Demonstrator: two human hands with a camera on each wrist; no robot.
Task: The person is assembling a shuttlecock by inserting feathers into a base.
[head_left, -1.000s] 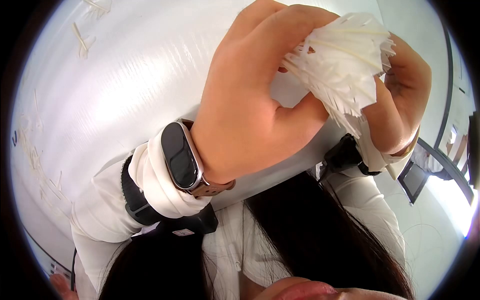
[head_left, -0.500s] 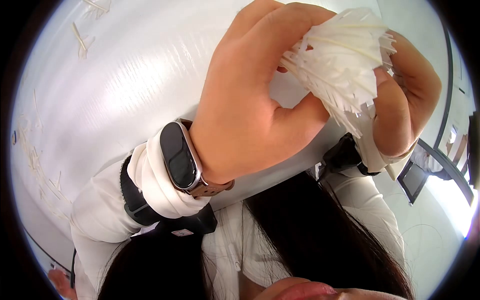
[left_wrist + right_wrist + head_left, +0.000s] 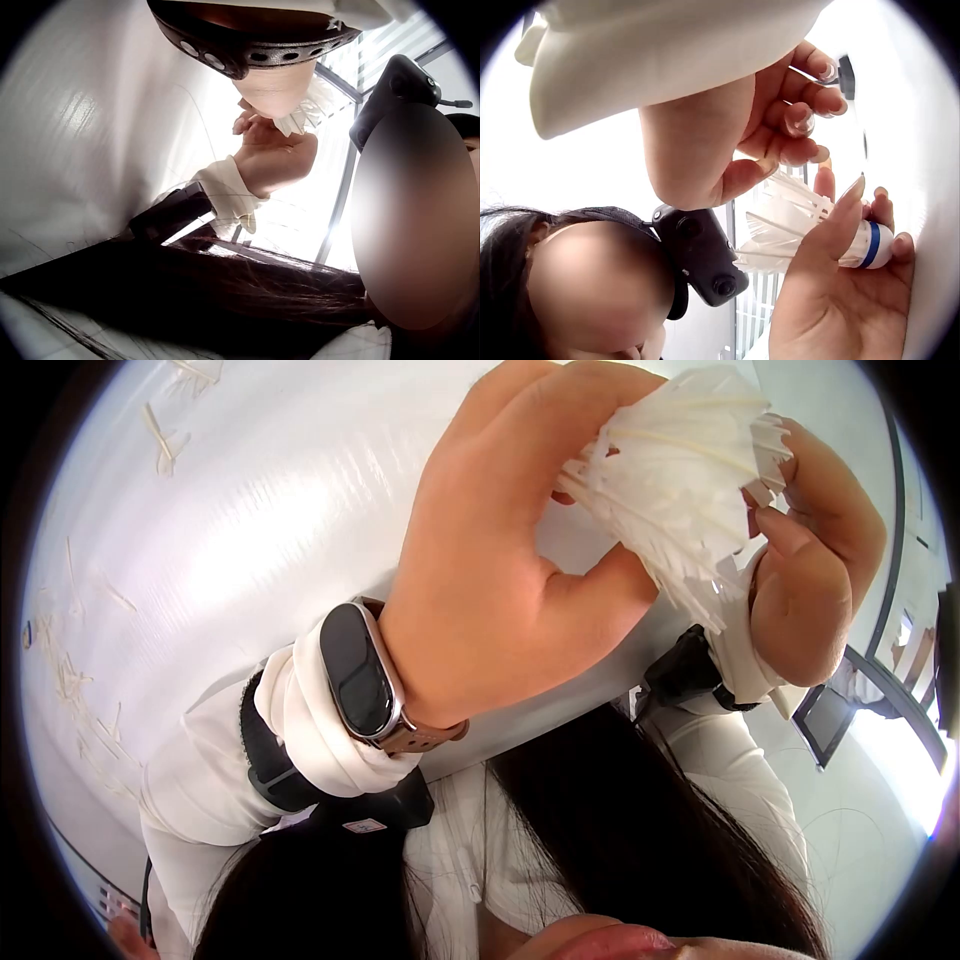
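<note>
A white feather shuttlecock (image 3: 685, 470) is held up above the table, its feathers splayed and ragged at the rim. My left hand (image 3: 490, 560) grips it from the left, fingers and thumb curled round its base. In the right wrist view, the blue band and pale cork (image 3: 881, 247) show by the left palm. My right hand (image 3: 820, 580) is at the feather rim on the other side, thumb and forefinger pinching a feather edge. Its other fingers (image 3: 799, 120) are loosely curled.
The white table (image 3: 250, 510) carries thin feather scraps (image 3: 165, 445) at the upper left and a line of several quill bits (image 3: 75, 690) along the left. Part of another hand (image 3: 128, 935) shows at the lower left.
My right hand has turned outward to the right, its thumb now lower and more visible beside the rim. The shuttlecock has risen slightly. Another thin scrap shows on the table at left.
</note>
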